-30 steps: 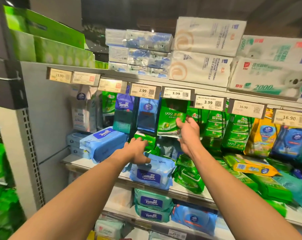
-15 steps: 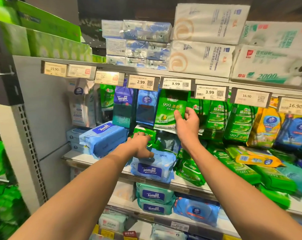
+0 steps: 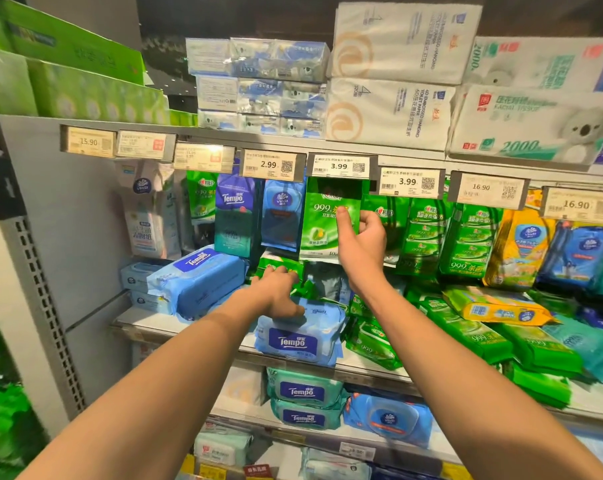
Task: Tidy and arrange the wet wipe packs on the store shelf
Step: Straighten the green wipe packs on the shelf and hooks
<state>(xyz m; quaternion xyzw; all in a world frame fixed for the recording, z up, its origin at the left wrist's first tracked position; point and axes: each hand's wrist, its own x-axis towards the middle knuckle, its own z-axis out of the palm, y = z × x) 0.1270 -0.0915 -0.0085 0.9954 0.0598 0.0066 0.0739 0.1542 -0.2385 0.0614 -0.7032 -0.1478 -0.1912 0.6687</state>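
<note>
green pack: hanging upright in the wipes row, just under the 3.99 tag, between the Vinda pouch on its left and more green hanging packs on its right
right hand: pinching the green pack's right edge, thumb across the front print, fingers curled round behind
left hand: reaching to the shelf below, fingers spread and laid on a small green pack; thumb touches the top of the Tempo pack; not gripping anything
Tempo pack: light blue, lying flat at the front edge of the shelf, label facing out, overhanging the lip a bit
blue Tempo pack: lying tilted to the left, on top of pale boxes
Tempo pouch: dark blue/teal, hanging just left of the Vinda pouch
loose green packs: flat and slanted on the shelf to the right, untidy pile
yellow pack: lying on top of those green packs
right end: yellow and blue hanging bags under the 16.90 tags
top shelf: white tissue bundles, blue-white tissue packs, green boxes at far left
lower shelf: two teal Tempo packs stacked, blue Vinda pack beside them
blur: far edges smeared, text there unreadable
</note>
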